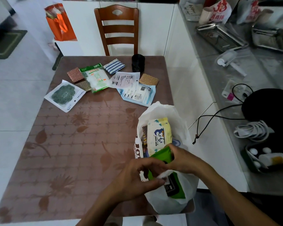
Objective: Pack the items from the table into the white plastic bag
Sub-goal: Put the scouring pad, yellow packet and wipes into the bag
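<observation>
White plastic bag lies at the bench's near right corner, mouth open, with a baby wipes pack inside; your left hand pinches its near rim. Your right hand grips the green pouch, long axis angled down into the mouth, half in. The flat packets left to pack lie well apart toward the far edge, nearer your left hand

Two bare, sleeveless forearms

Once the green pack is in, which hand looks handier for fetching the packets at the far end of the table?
Probably the left hand: nearer the open tabletop. The right hand holds the green pack over the white plastic bag.
</observation>
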A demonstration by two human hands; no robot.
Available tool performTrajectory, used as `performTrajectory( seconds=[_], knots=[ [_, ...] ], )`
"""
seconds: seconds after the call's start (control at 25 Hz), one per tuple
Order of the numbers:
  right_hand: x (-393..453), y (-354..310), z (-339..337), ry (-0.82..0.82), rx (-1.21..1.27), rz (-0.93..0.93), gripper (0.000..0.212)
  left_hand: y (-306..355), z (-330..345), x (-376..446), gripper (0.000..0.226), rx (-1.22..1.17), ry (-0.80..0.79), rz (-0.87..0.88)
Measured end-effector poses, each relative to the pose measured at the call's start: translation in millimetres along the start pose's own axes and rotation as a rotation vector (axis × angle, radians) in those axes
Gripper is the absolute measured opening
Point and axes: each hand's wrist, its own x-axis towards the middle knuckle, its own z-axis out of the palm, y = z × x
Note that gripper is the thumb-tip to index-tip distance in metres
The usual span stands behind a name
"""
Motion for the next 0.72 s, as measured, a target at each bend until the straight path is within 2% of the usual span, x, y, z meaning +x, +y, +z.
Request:
performTrajectory(
  seconds=[0.08,0.12,0.16,0.24,0.28,0.36,0.56,0.72],
  knots=[
    [-0.2,0.1,9.9,0.034,0.084,0.001,0.093,-9.1,-2.0,5.1,0.021,0.026,0.265,-0.129],
    [1.7,0.0,12.4,0.058,0.135,0.01,0.09,-18.7,-5.3,10.5,0.025,0.144,0.399,-0.264],
    [4.2,-2.2,13.3,0.093,0.184,0.02,0.086,-29.8,-9.8,17.0,0.035,0.32,0.451,-0.429],
    [14.0,-10.6,9.6,0.195,0.254,0.036,0.08,-52.2,-18.0,30.6,0.047,0.62,0.328,-0.676],
    [19.0,-17.9,5.2,0.253,0.274,0.037,0.079,-59.7,-20.9,37.5,0.045,0.669,0.25,-0.715],
    [28.9,-38.0,-4.2,0.333,0.231,0.035,0.077,-63.6,-23.6,47.5,0.04,0.619,0.181,-0.693],
    [60.2,-92.0,3.8,0.538,-0.164,0.002,0.061,-59.1,-29.9,50.3,0.044,0.41,0.252,-0.459],
    [82.3,-87.9,13.6,0.451,-0.231,0.019,0.051,-60.0,-31.8,53.9,0.044,0.292,0.277,-0.427]
  ],
)
